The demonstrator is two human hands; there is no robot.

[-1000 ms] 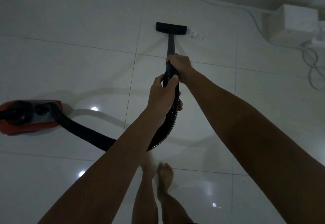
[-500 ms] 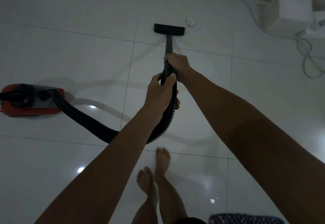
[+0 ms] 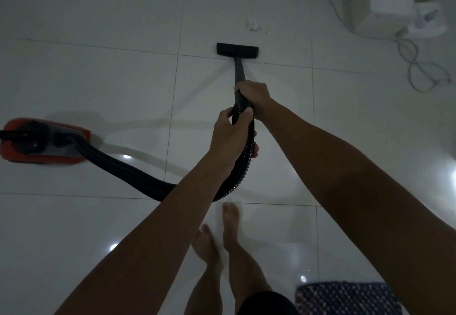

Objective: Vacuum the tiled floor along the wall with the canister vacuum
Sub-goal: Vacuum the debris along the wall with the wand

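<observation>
Hands (image 3: pixel 243 117) gripping wand (image 3: pixel 238 71), nozzle (image 3: pixel 237 49) ahead on tile

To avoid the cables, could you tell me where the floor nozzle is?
Head view, upper centre: the floor nozzle sits on a tile joint, just short of the white scraps.

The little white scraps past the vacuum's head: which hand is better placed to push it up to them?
The right hand, probably. It grips the wand further forward, nearer the floor head, so it can steer toward the white scraps. The left hand holds further back, where the hose begins.
</observation>
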